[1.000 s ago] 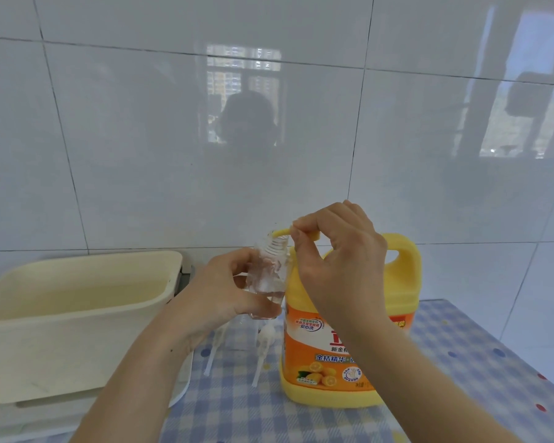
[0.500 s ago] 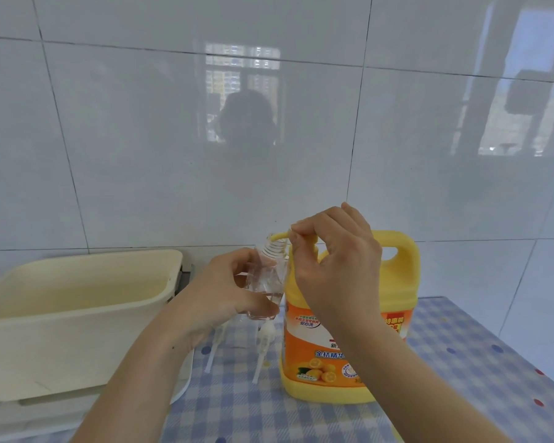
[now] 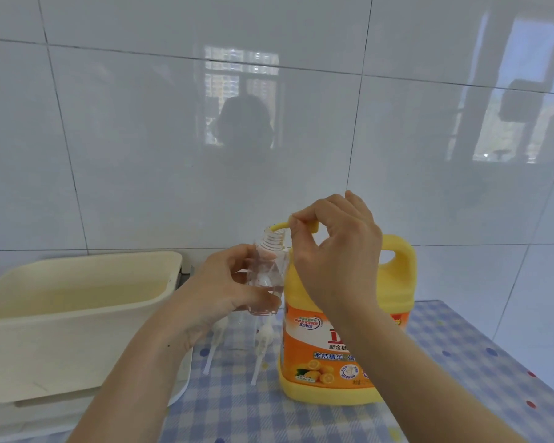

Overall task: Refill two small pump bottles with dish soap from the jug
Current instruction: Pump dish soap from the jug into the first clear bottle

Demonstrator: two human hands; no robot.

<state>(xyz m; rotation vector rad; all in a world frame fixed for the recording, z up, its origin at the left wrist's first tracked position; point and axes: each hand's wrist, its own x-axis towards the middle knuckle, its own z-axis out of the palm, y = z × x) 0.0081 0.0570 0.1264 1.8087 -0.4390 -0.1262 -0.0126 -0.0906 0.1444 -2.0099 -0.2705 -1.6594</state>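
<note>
A yellow and orange dish soap jug (image 3: 394, 318) stands upright on the checked tablecloth. My right hand (image 3: 336, 251) sits on top of it, fingers curled round the jug's yellow pump spout (image 3: 280, 224). The spout's tip hangs just over the open neck of a small clear bottle (image 3: 269, 273). My left hand (image 3: 227, 286) grips that bottle, holding it upright in the air beside the jug. A little clear liquid shows at the bottle's bottom. Two white pump heads (image 3: 263, 342) with dip tubes lie on the cloth below the bottle.
A cream plastic basin (image 3: 77, 314) stands at the left, on a white tray. A white tiled wall rises close behind. The blue checked table (image 3: 461, 362) runs to an edge at the right.
My right hand on the pump spout has risen slightly and its fingers have spread a little. The bottle stays under the spout tip.
</note>
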